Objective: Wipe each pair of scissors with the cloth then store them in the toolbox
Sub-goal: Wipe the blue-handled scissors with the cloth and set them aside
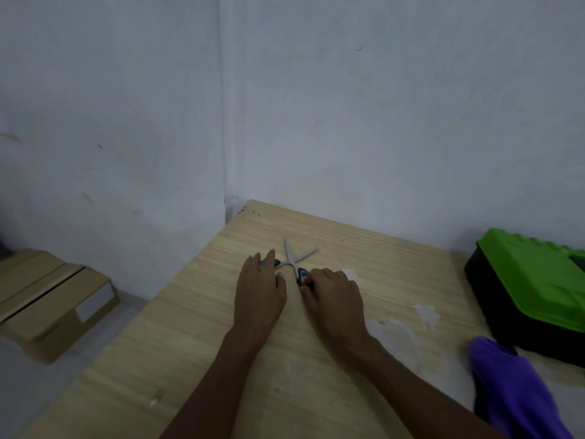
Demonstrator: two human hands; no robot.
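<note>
The light wooden table [221, 327] carries a green and black plastic toolbox [531, 286] at its right edge, and a purple cloth [512, 381] lies just before it. The left hand [259, 289] rests its straight, close fingers on one handle. The right hand [335, 294] curls its fingers round the other. The grey-bladed scissors with blue-black handles [292, 259] lie opened near the far corner, well apart from the toolbox.

Pale wooden table [190, 343] with white smears [427, 315]; cardboard boxes [53, 299] on the floor at left; whitish wall [380, 106] behind
</note>
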